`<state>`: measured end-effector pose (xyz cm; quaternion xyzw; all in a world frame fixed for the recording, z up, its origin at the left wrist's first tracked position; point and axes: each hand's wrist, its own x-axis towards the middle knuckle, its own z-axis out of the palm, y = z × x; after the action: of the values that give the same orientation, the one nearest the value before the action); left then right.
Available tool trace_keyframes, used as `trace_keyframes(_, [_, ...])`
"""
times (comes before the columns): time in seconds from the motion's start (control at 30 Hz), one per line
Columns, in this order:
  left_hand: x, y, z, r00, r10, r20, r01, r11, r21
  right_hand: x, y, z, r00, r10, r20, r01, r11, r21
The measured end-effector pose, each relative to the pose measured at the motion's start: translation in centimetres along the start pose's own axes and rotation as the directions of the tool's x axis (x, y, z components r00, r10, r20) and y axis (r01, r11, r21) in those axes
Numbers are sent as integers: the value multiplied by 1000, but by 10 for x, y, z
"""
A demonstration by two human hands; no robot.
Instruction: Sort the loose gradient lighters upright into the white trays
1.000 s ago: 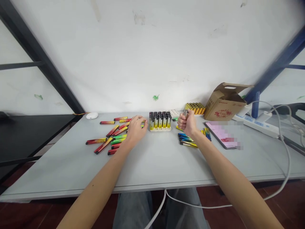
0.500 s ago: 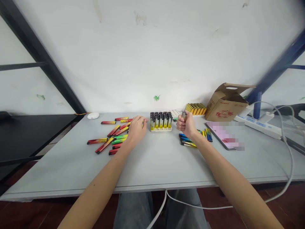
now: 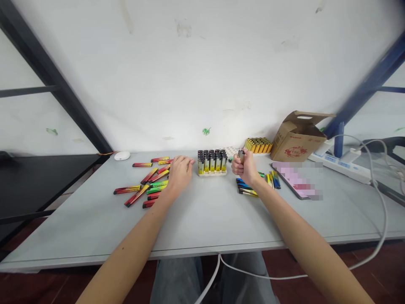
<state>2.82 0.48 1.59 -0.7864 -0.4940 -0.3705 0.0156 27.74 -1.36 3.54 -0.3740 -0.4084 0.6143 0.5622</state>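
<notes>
Closed in a fist, my right hand holds a lighter upright, its metal top showing above the fingers. My left hand is curled beside the red and green lighters; whatever its fingers hold is hidden. Between my hands, a pale tray bears rows of upright lighters with black tops and yellow lower parts. Several red-yellow lighters and green ones lie loose at the left. Blue and yellow lighters lie under and beside my right wrist.
Yellow-orange cylinders stand in a block at the back, near an open cardboard box. A phone-like slab lies at the right, before a power strip with white cables. A white case sits back left.
The whole view has shifted slightly. Both hands stay in nearly the same places, and the right hand still holds its lighter.
</notes>
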Motion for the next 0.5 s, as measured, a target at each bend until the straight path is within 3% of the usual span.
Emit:
trace_keyframes(0.33, [1, 1, -2, 998, -22, -52, 21, 1000, -19, -6, -3, 2, 993, -29, 114, 25, 999, 39])
trace_keyframes(0.5, [0, 0, -1, 998, -21, -54, 20, 1000, -14, -11, -6, 11, 990, -101, 96, 98, 994, 44])
